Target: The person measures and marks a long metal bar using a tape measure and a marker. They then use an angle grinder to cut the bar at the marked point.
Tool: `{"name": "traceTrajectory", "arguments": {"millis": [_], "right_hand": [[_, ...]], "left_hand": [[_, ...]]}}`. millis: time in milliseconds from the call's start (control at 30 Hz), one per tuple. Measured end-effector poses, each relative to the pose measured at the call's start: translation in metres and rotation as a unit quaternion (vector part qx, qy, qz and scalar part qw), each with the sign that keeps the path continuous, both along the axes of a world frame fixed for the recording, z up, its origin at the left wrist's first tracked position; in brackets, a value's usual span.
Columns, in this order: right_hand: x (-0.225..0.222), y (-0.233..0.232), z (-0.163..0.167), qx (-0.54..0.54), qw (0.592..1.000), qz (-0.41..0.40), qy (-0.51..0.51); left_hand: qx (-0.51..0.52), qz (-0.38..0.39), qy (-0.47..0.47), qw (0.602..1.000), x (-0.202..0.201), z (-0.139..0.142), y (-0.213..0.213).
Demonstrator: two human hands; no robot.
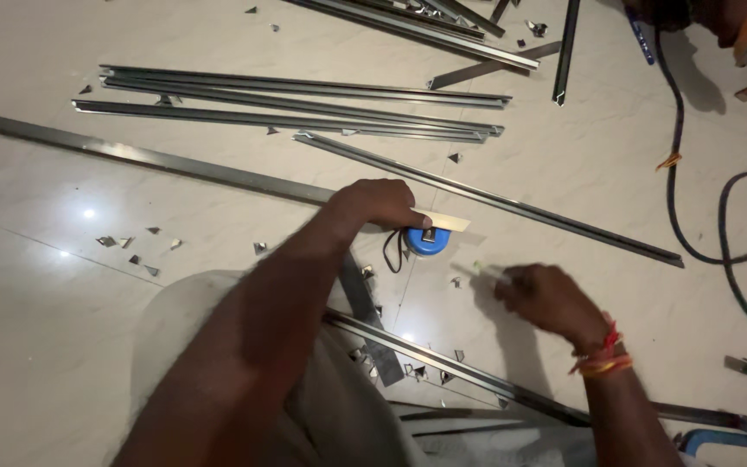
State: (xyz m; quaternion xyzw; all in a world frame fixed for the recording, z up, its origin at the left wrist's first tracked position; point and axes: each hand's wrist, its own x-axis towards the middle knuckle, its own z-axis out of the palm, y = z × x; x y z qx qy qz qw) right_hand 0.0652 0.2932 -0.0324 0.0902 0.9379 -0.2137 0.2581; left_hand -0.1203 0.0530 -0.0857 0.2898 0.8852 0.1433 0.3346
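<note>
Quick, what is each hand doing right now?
Left hand: closed on a blue tape measure.
Right hand: closed around a thin, blurred item; cannot tell what.

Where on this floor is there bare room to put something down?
Bare tile lies at far left, below the long metal strip and left of the small metal scraps. Another patch sits between the angled strip and the black cable. It is crowded around the left hand, tape measure and right hand.
</note>
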Motion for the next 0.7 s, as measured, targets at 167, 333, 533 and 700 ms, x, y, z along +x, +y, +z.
{"name": "traceTrajectory", "arguments": {"millis": [167, 333, 533, 700], "right_hand": [[0.041, -0.044, 0.011, 0.023, 0.995, 0.087, -0.043], [0.075, -0.074, 0.013, 0.0, 0.984, 0.156, 0.09], [0.077, -0.057, 0.007, 0.02, 0.994, 0.105, -0.021], [0.07, -0.001, 0.028, 0.034, 0.998, 0.012, -0.059]], "left_hand": [[-0.007, 0.012, -0.018, 1.0, 0.002, 0.0, 0.001], [0.003, 0.01, -0.011, 1.0, 0.003, 0.001, 0.001], [0.004, 0.006, -0.01, 1.0, 0.001, -0.003, 0.002], [-0.003, -0.021, -0.012, 1.0, -0.001, -0.009, 0.003]]}}
